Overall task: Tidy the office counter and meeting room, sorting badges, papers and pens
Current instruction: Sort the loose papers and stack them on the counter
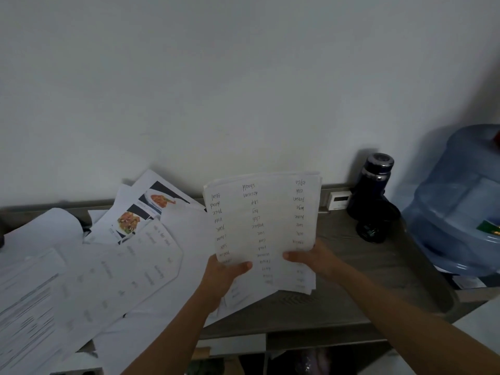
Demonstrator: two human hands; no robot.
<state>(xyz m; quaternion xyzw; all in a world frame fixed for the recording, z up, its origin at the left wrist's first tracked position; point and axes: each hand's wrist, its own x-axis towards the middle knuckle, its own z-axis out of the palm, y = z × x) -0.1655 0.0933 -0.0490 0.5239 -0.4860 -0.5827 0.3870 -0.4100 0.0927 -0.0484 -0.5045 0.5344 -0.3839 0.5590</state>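
Note:
A stack of white papers (263,212) with handwritten word columns, upside down to me, stands lifted above the grey counter (338,307). My left hand (224,277) grips its lower left edge, thumb on the front. My right hand (311,259) holds the lower right edge, thumb across the top sheet. Loose sheets (108,280) lie scattered over the counter's left half. Among them are printed pages with food photos (146,212). No badges or pens show.
A dark flask (374,190) stands at the back right by the wall. A small white device (338,200) sits beside it. A large blue water jug (457,201) fills the right end. Open shelves lie below the counter edge (270,339).

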